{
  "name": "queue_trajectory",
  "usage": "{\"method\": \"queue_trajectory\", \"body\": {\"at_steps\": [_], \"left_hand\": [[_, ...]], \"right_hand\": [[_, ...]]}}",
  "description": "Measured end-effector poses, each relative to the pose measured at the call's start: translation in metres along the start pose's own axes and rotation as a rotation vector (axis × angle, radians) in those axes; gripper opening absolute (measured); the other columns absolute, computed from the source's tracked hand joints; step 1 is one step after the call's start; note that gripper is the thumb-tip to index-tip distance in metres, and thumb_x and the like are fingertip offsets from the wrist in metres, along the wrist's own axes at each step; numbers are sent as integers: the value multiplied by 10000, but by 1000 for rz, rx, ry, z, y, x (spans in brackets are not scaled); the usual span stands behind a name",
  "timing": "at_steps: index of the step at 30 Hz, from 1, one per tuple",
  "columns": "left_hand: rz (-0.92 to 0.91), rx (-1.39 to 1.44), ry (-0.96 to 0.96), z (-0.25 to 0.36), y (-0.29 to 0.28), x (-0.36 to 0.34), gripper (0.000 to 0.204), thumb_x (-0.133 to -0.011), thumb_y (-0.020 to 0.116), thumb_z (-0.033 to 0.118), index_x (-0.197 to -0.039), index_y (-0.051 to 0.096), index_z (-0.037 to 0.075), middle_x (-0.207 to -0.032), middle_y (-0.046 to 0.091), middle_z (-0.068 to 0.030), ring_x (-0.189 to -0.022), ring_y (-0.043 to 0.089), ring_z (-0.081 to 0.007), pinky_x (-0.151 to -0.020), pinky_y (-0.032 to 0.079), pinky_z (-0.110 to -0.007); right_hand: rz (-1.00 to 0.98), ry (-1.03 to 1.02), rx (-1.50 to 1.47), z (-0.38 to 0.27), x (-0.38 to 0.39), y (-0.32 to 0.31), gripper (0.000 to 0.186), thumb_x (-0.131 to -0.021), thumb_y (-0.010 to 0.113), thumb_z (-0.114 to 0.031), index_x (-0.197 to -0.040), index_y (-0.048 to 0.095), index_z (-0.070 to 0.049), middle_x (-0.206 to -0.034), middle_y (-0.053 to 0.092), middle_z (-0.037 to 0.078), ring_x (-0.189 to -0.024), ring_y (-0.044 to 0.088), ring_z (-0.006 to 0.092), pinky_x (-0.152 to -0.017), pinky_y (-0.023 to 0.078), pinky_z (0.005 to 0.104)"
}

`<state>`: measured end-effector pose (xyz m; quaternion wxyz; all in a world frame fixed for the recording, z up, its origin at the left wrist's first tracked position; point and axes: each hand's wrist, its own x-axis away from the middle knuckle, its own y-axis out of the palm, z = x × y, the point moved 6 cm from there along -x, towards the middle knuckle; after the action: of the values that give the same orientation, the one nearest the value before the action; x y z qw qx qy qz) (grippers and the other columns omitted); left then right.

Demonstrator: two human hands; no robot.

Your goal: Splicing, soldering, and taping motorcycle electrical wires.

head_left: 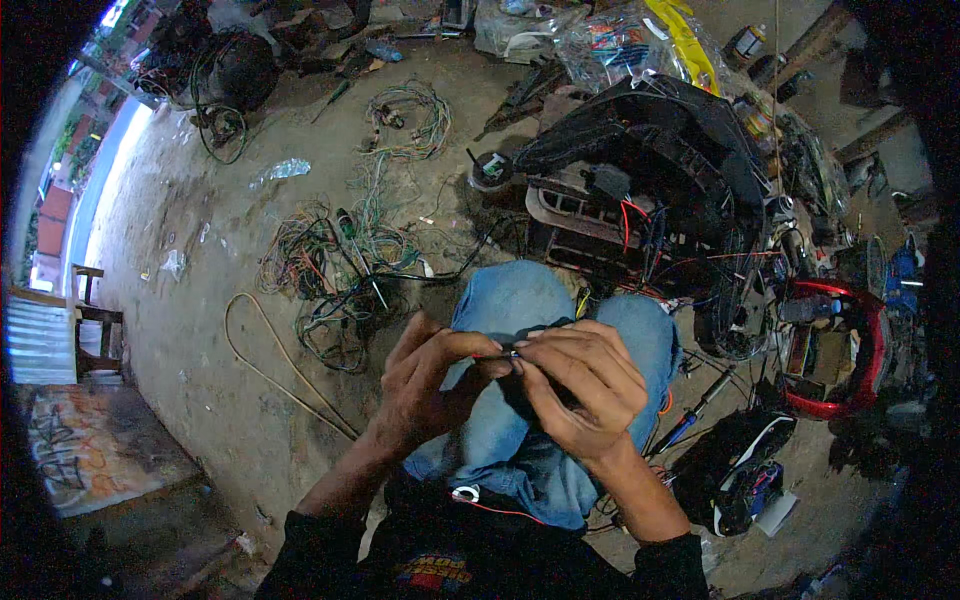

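Note:
My left hand (428, 382) and my right hand (580, 385) meet over my blue-jeaned knees (520, 300). Both pinch a thin red wire (497, 354) between thumb and fingers, fingertips almost touching. A black bundle of wiring (527, 395) runs under my right palm and is mostly hidden by it. Another red wire with a small white ring (466, 494) lies on my lap near my dark shirt.
A stripped black vehicle body panel with red and blue wires (650, 180) stands just beyond my knees. Tangled wire harnesses (340, 270) lie on the concrete floor to the left. A red plastic part (845, 350), a black shoe (740, 470) and a screwdriver (690, 415) lie to the right.

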<state>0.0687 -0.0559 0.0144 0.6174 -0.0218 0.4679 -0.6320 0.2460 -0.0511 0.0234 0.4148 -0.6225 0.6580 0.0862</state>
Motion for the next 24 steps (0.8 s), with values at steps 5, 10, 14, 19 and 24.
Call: {"method": "queue_trajectory", "body": {"at_steps": [5, 10, 14, 19, 24], "left_hand": [[-48, 26, -19, -2, -2, -3, 282, -815, 868, 70, -1026, 686, 117, -945, 739, 1, -769, 696, -192, -710, 504, -339], [-38, -3, 73, 0, -3, -3, 280, -806, 870, 59, -1023, 699, 104, -927, 736, -1, -702, 654, -203, -660, 507, -341], [-26, 20, 108, -1, -3, -5, 290, -785, 880, 43, -1017, 713, 96, -911, 736, -2, -678, 638, -197, -606, 499, -328], [-45, 40, 87, -4, -1, -3, 294, -779, 883, 34, -1008, 705, 87, -905, 739, -13, -688, 650, -192, -601, 507, -325], [30, 51, 96, -2, 2, 1, 304, -784, 881, 31, -1000, 672, 76, -903, 740, -23, -698, 660, -203, -601, 503, -329]], "right_hand": [[15, -9, -2, -2, -1, -2, 236, -733, 865, -18, -957, 796, -47, -893, 761, 55, -797, 723, 206, -787, 574, 361], [37, -3, 0, -3, -1, -2, 244, -727, 869, -16, -960, 807, -54, -879, 760, 48, -771, 712, 190, -763, 572, 351], [34, -14, -3, -2, 0, -2, 247, -729, 872, -17, -965, 815, -55, -878, 763, 51, -759, 708, 183, -747, 569, 338], [19, 21, -51, 2, 1, -2, 232, -736, 872, -16, -958, 810, -50, -873, 758, 61, -750, 706, 198, -736, 565, 341], [32, 40, -65, 4, 2, -1, 216, -741, 867, -6, -943, 795, -30, -884, 756, 74, -758, 712, 217, -729, 563, 347]]}}
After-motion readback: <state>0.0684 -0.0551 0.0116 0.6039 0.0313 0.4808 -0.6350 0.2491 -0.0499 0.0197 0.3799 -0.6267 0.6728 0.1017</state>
